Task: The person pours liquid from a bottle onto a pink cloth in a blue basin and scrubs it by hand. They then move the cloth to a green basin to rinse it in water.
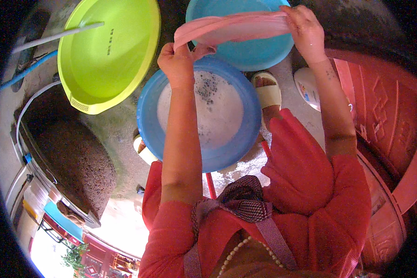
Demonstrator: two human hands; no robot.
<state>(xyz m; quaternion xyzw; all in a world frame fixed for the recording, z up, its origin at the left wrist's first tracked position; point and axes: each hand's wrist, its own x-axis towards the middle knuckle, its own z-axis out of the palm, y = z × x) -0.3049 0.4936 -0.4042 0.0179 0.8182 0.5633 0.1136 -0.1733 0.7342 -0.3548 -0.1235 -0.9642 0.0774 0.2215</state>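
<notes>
A pink cloth (232, 26) is stretched between my two hands, out in front of me. My left hand (179, 64) grips its left end, where a loose corner hangs down. The other end is in my right hand (305, 33), held a little higher in the view. Beneath the cloth and my left forearm stands a blue plastic basin (245, 139) with cloudy, sudsy water (226, 114) and patches of bubbles. A light blue basin (264, 57) lies behind the cloth, partly covered by it; I cannot tell what it holds.
A lime green basin (107, 76) stands at the upper left, with a grey hose (69, 33) reaching over it. A dark stone-like block (80, 166) lies left. White slippers (268, 93) flank the blue basin. Red carved panels (378, 104) stand at right, beside a white container (304, 85).
</notes>
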